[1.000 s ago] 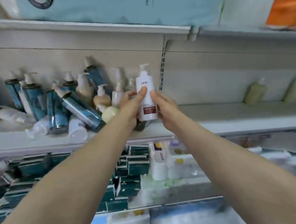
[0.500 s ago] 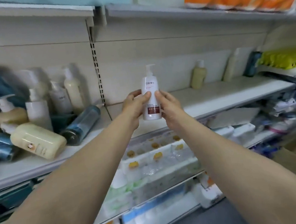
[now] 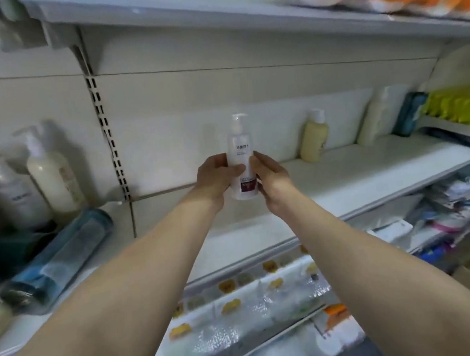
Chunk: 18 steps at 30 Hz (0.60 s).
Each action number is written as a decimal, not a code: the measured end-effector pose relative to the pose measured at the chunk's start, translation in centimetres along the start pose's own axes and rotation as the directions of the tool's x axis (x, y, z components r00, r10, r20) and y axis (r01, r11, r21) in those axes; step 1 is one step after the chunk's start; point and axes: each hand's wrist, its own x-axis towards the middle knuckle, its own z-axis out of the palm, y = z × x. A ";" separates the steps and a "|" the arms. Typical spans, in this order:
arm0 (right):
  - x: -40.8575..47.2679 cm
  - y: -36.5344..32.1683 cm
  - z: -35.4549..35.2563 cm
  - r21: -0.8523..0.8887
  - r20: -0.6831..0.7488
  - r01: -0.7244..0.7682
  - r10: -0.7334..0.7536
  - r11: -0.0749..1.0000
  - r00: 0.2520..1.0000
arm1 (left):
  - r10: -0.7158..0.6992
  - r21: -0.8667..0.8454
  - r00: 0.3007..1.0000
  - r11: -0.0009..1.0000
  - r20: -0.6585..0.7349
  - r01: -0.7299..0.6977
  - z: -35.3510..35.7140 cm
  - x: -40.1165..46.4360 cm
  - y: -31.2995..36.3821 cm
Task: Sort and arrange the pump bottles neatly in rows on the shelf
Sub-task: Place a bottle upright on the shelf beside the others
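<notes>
Both hands, left (image 3: pixel 218 176) and right (image 3: pixel 271 174), curl fingers around a smooth white cylindrical bottle (image 3: pixel 240 159), upright above the shelf (image 3: pixel 372 175).

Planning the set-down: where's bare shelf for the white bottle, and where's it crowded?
Both hands, left and right, hold the white pump bottle. Bare shelf runs from the slotted upright to the cream bottle, and in front of it. Left of the upright is crowded: standing bottles, a fallen blue bottle.

Six pump bottles (image 3: pixel 241 159), two hands (image 3: pixel 218 176).
</notes>
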 end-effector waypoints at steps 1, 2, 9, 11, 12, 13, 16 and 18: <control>0.7 0.1 -0.1 -0.006 0.003 -0.009 0.009 1.000 1.000 | -0.008 -0.008 1.000 1.000 -0.010 0.008 0.1 0.5 0.0; 1.4 0.3 -0.2 -0.018 0.003 -0.017 0.017 1.000 1.000 | -0.030 -0.021 0.999 0.999 -0.030 0.030 0.2 1.1 -0.3; 5.3 1.7 -1.4 -0.060 0.096 -0.009 0.015 0.998 0.995 | -0.063 -0.060 0.984 0.997 -0.168 0.054 1.8 4.6 -2.1; 6.6 1.8 -1.6 -0.059 0.161 -0.023 0.032 0.998 0.987 | -0.063 -0.082 0.976 0.996 -0.207 0.047 2.1 5.6 -2.3; 7.2 1.9 -1.8 -0.060 0.187 -0.030 0.040 0.998 0.981 | -0.061 -0.096 0.973 0.995 -0.224 0.040 2.3 6.0 -2.4; 7.8 2.1 -2.0 -0.053 0.209 -0.034 0.044 0.998 0.977 | -0.058 -0.107 0.969 0.994 -0.241 0.033 2.4 6.5 -2.6; 9.8 2.4 -2.7 -0.045 0.253 -0.026 0.036 0.999 0.967 | -0.052 -0.096 0.955 0.995 -0.291 0.025 3.1 8.0 -3.1; 11.1 2.3 -3.1 -0.045 0.273 -0.015 0.027 0.999 0.962 | -0.047 -0.097 0.949 0.995 -0.312 0.017 3.9 9.0 -3.2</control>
